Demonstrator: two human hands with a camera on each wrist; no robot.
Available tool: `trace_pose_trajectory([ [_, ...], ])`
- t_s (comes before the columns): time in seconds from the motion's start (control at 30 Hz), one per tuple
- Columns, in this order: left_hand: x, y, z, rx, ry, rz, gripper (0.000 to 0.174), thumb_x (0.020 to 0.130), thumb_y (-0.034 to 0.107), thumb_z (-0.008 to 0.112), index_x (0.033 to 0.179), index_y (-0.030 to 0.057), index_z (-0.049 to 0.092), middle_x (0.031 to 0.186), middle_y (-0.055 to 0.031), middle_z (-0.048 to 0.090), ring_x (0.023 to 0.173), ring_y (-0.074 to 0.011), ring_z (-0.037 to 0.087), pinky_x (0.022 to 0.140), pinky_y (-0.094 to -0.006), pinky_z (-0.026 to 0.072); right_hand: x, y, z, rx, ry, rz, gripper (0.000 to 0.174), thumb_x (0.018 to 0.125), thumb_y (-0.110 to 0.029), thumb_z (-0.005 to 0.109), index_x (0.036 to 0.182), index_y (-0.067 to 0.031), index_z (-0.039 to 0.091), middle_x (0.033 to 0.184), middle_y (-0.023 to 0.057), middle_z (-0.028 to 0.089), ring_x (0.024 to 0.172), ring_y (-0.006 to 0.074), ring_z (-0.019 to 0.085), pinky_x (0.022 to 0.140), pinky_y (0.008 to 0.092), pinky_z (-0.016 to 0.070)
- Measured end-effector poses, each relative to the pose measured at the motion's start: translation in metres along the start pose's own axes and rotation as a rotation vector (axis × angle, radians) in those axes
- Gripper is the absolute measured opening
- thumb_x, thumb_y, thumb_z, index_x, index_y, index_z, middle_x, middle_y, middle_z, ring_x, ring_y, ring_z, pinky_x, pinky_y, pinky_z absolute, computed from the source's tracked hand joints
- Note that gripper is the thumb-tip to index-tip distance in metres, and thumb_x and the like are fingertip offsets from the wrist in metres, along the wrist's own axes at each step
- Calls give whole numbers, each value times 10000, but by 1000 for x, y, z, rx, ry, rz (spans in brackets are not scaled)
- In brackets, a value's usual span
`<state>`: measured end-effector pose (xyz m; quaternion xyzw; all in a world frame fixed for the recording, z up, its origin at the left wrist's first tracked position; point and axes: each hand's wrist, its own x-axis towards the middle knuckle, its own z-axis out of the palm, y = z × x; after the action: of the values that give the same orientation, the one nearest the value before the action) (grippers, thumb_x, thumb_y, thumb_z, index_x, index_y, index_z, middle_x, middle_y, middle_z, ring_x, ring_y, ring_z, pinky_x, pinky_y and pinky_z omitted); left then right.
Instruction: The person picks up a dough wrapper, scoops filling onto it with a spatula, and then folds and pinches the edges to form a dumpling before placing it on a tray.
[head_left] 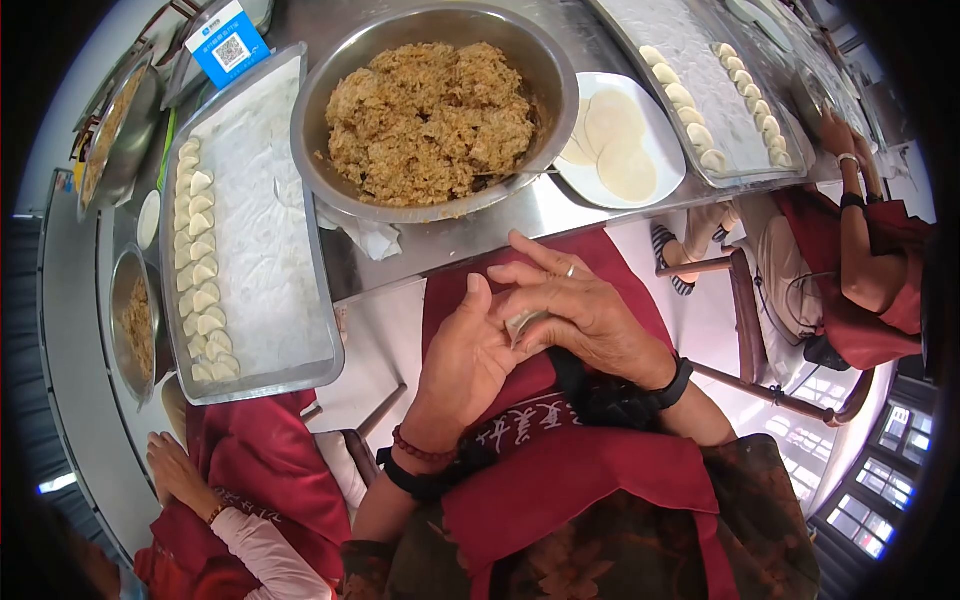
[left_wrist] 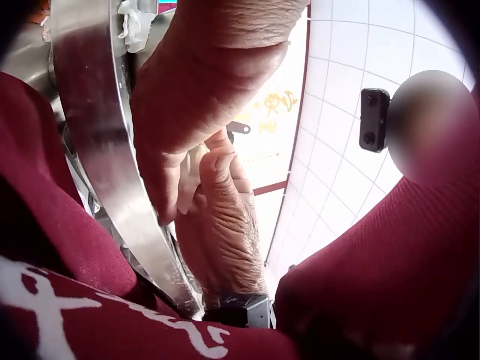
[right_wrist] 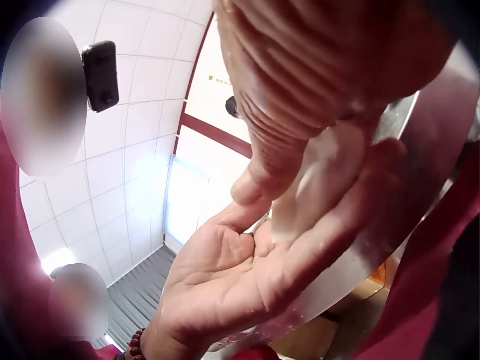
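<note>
Between the two hands, in front of the apron, is a pale, folded dumpling wrapper (head_left: 521, 325), mostly covered by fingers in the head view. My left hand (head_left: 460, 370) lies palm up under it, thumb raised and fingers extended along the wrapper's underside. From above, my right hand (head_left: 595, 315) pinches the wrapper, its thumb at the near edge. The right wrist view shows the wrapper (right_wrist: 322, 176) lying along the left fingers below the right thumb. Beyond the hands stands a steel bowl (head_left: 562, 95) of brown, crumbly filling (head_left: 430, 125). Beside it, round wrappers (head_left: 628, 170) lie on a white plate (head_left: 672, 145).
A floured metal tray (head_left: 265, 260) on the left carries a row of dumplings (head_left: 200, 260). Another tray (head_left: 735, 180) at upper right holds two rows. The table edge (head_left: 400, 280) runs just beyond the hands. Other people in red aprons sit at left and right.
</note>
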<state>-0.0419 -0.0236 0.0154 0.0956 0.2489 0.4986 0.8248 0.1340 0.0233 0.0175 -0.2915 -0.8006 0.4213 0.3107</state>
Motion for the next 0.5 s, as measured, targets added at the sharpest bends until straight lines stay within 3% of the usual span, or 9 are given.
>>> trace_pose_trajectory([
  [0.13, 1, -4, -5, 29, 32, -63, 572, 1073, 457, 290, 1365, -11, 442, 1328, -165, 531, 1209, -236, 543, 1021, -393, 455, 3, -7, -4, -136, -55, -100, 120, 778, -135, 743, 855, -123, 651, 1232, 45, 655, 1393, 351, 416, 1042, 452, 388],
  [0.23, 1, -3, 1, 46, 2, -108, 590, 1072, 466, 258, 1378, -15, 412, 1370, -185, 515, 1272, -293, 515, 1056, -458, 432, 0, -3, 0, -145, -70, -121, 139, 739, -109, 760, 811, -119, 641, 1233, 39, 656, 1378, 345, 438, 1029, 462, 403],
  [0.27, 1, -3, 0, 35, -2, -111, 597, 1068, 473, 272, 1377, -16, 419, 1357, -179, 520, 1259, -278, 521, 1048, -439, 438, -1, -2, 0, -147, -82, -121, 144, 729, -102, 764, 797, -115, 637, 1238, 40, 656, 1373, 341, 447, 1026, 465, 407],
  [0.33, 1, -4, -2, 15, -13, -115, 611, 1062, 488, 301, 1377, -19, 432, 1333, -168, 532, 1233, -248, 533, 1032, -402, 450, -3, -1, 1, -117, -78, -98, 123, 750, -115, 765, 818, -111, 663, 1253, 40, 652, 1360, 337, 462, 1025, 465, 407],
  [0.43, 2, -2, -1, 34, 64, -96, 678, 1049, 534, 280, 1386, -39, 417, 1361, -175, 517, 1270, -263, 511, 1076, -431, 414, -6, 2, -2, -38, -23, -16, 89, 798, -137, 753, 867, -108, 705, 1240, 34, 663, 1338, 331, 487, 1023, 461, 411],
  [0.5, 0, 0, -2, -6, 13, -131, 713, 1043, 553, 261, 1392, -52, 404, 1380, -181, 505, 1291, -273, 496, 1095, -443, 394, -8, 2, -6, 37, 15, 61, 85, 834, -152, 735, 906, -107, 726, 1213, 33, 678, 1311, 329, 513, 1021, 454, 414],
])
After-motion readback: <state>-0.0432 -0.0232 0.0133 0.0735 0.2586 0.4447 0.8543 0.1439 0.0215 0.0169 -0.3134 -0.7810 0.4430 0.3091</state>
